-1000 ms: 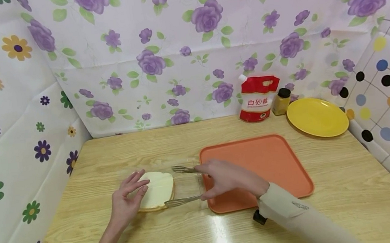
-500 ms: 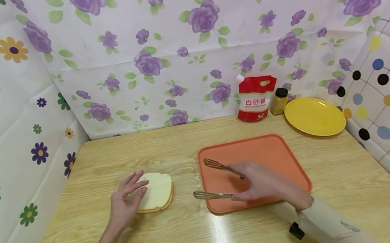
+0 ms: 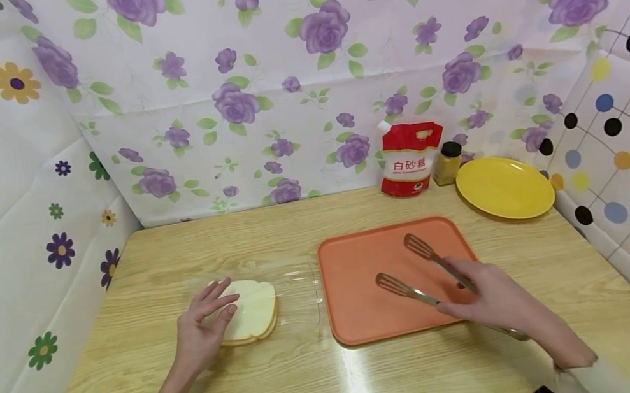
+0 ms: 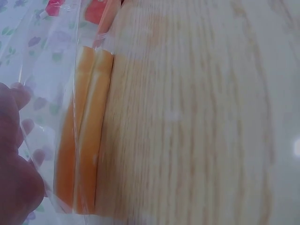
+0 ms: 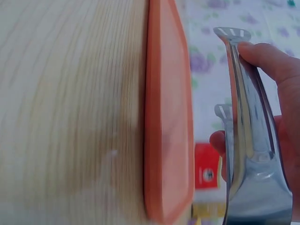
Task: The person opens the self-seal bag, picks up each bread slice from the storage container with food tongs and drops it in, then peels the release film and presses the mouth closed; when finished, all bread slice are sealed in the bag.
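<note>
Two bread slices (image 3: 254, 308), one stacked on the other, lie inside a clear plastic bag (image 3: 297, 288) on the left of the table. My left hand (image 3: 200, 327) pinches the bag above the bread, its fingertips showing through the film in the left wrist view. From the side, the brown crusts (image 4: 89, 136) stand out under the plastic. My right hand (image 3: 489, 296) grips metal tongs (image 5: 255, 154), thumb on one arm and fingers on the other. The slotted tips (image 3: 391, 283) of the tongs are spread apart above the orange tray (image 3: 357, 320), with nothing between them.
At the back right stand a red and white sugar pouch (image 3: 411, 164), a small jar with a black lid (image 3: 447, 163) and a yellow plate (image 3: 504, 188). Patterned cloth walls (image 3: 277, 53) border the table at the back and sides.
My right hand has moved right with the tongs, away from the bag's open end to over the tray. The left hand has kept its place on the bag.
</note>
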Demonstrator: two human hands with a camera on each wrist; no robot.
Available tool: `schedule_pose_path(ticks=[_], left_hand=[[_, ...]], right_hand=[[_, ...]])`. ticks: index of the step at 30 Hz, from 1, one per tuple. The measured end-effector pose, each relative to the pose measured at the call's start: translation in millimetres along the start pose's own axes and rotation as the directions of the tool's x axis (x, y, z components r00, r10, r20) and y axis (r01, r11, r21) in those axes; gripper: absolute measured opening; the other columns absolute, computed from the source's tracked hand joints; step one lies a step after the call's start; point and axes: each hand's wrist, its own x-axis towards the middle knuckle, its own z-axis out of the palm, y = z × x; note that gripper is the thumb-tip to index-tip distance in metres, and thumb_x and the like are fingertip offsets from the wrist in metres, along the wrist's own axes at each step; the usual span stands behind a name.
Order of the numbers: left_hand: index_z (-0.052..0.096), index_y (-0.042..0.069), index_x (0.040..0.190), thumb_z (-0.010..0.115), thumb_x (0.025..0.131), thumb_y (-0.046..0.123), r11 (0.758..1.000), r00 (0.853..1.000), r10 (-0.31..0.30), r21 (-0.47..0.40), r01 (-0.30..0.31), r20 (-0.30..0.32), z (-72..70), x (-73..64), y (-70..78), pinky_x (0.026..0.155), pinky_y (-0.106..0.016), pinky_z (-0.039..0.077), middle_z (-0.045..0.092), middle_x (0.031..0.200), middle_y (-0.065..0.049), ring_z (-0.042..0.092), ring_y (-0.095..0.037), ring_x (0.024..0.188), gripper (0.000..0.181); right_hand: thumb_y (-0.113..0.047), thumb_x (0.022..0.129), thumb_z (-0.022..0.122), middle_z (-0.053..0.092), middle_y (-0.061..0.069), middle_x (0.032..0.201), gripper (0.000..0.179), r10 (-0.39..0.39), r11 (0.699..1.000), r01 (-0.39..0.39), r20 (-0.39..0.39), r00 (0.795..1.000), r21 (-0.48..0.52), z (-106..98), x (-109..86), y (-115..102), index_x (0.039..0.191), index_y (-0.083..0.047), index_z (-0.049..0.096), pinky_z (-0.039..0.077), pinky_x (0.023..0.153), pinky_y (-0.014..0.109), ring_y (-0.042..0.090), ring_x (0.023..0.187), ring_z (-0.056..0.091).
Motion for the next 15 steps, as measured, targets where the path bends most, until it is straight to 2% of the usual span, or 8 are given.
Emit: schedule_pose_path(ticks=[4,6,10,13,15], left_hand=[[0.076,-0.002,0.097,0.075,0.075,-0.02,1.0,1.0,0.007,0.002,-0.007,-0.001,0.5,-0.2,0.9,0.107,-0.02,0.035,0.063,0.124,-0.027,0.048,-0.012,0.131,0.029],[0.077,-0.002,0.097,0.076,0.075,-0.02,1.0,1.0,0.008,0.005,-0.008,-0.002,1.0,0.0,0.9,0.107,-0.02,0.035,0.063,0.124,-0.028,0.048,-0.012,0.131,0.029],[0.077,-0.001,0.096,0.076,0.074,-0.02,1.0,1.0,0.01,0.015,-0.01,-0.002,2.0,0.1,-0.3,0.107,-0.019,0.035,0.064,0.123,-0.028,0.047,-0.011,0.131,0.029],[0.076,-0.002,0.094,0.076,0.073,-0.021,1.0,1.0,0.017,0.018,-0.017,-0.008,2.7,-0.1,-1.9,0.107,-0.02,0.035,0.064,0.122,-0.029,0.047,-0.011,0.13,0.029],[0.076,-0.002,0.094,0.076,0.072,-0.022,1.0,1.0,0.022,0.018,-0.022,-0.013,3.0,-0.3,-2.8,0.107,-0.02,0.035,0.064,0.122,-0.03,0.048,-0.011,0.13,0.029]], right_hand=[[-0.042,0.083,0.082,0.068,0.012,0.099,0.077,0.094,0.995,-0.094,-0.056,0.994,-0.01,-14,-16.3,14,0.138,0.005,0.055,0.043,0.051,0.027,0.017,0.07,0.056],[-0.04,0.083,0.082,0.068,0.014,0.099,0.078,0.147,0.989,-0.147,-0.069,0.987,0.002,-20,-23.7,20,0.139,0.006,0.053,0.042,0.049,0.027,0.018,0.069,0.055],[-0.041,0.085,0.08,0.067,0.024,0.109,0.08,0.244,0.97,-0.244,-0.071,0.967,0.017,-27,-36.8,32,0.139,0.01,0.05,0.049,0.054,0.03,0.023,0.076,0.062],[-0.042,0.086,0.079,0.063,0.03,0.118,0.081,0.281,0.959,-0.282,-0.085,0.956,0.005,-32,-44.7,39,0.138,0.012,0.049,0.052,0.061,0.034,0.027,0.084,0.066],[-0.042,0.086,0.079,0.064,0.028,0.112,0.08,0.291,0.956,-0.294,-0.104,0.951,-0.015,-34,-49.0,44,0.137,0.012,0.049,0.05,0.06,0.035,0.026,0.08,0.065]])
